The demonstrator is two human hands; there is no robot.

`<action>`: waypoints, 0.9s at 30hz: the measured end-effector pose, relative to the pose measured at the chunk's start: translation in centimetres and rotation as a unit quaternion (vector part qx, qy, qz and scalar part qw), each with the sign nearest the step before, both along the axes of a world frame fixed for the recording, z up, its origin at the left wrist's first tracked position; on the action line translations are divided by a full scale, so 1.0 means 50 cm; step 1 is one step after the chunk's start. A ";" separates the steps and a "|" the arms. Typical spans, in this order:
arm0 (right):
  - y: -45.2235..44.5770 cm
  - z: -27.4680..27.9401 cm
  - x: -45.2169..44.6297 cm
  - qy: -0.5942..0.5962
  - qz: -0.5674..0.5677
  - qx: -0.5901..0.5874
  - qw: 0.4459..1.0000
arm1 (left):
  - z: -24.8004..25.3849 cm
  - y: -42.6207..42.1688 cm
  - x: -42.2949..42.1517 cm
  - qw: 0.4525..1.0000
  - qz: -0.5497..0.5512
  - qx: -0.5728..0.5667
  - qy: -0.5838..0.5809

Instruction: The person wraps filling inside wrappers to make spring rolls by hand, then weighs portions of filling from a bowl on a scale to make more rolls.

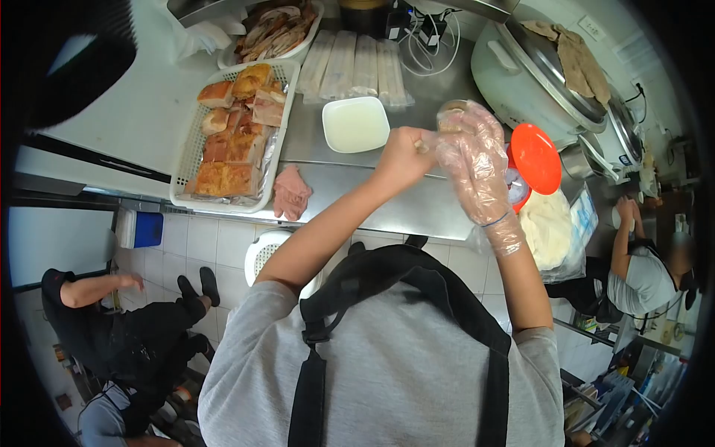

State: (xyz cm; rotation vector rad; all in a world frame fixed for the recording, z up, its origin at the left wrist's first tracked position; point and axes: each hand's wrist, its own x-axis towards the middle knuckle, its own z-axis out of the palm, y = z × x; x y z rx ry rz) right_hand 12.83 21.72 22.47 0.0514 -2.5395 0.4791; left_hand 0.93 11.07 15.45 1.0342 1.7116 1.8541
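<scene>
My left hand (406, 160) is bare and closed in a fist above the steel counter. Its thumb side meets the clear film at the edge of the other hand's glove, and what it pinches is hidden. My right hand (473, 153) wears a clear plastic glove with a blue band around the wrist, its fingers stretched forward and loosely bent. Just past those fingers a round metal-rimmed container (451, 110) partly shows. Left of my hands stands a square white bowl (355, 125) of pale liquid. Beside the right wrist are a red lid (535, 159) and pale dough (545, 231) in plastic.
At left, a white basket (176, 195) holds browned meat chunks; a pink cloth (291, 194) lies beside it. Wrapped pale sticks (350, 65) lie behind the bowl. A large lidded cooker (495, 78) stands back right. Co-workers (123, 320) are at left and right.
</scene>
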 end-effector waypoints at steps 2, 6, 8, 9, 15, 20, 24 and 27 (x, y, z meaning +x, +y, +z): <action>-0.008 0.015 -0.003 0.022 0.003 0.018 1.000 | 0.009 -0.008 0.000 0.998 -0.028 0.047 0.010; -0.013 0.021 0.002 -0.022 -0.007 0.066 0.998 | 0.016 -0.016 -0.010 0.995 -0.082 0.020 -0.052; -0.016 0.029 0.001 -0.032 -0.016 0.083 0.996 | 0.006 -0.013 -0.021 0.996 -0.089 0.022 -0.018; -0.016 0.030 -0.001 -0.034 -0.017 0.091 0.995 | 0.008 -0.016 -0.022 0.995 -0.092 0.023 -0.001; -0.031 0.028 -0.012 -0.084 -0.025 0.114 0.990 | -0.002 -0.024 -0.007 0.998 -0.054 0.013 0.024; 0.026 0.026 -0.030 -0.229 0.152 -0.220 0.936 | -0.009 -0.031 0.002 0.991 -0.016 0.049 -0.120; -0.003 -0.135 -0.073 -0.267 0.010 -0.293 0.918 | -0.073 -0.021 -0.025 0.887 0.110 0.207 -0.399; -0.064 -0.260 -0.066 -0.379 0.001 -0.303 0.874 | -0.163 -0.062 -0.035 0.778 0.172 0.226 -0.560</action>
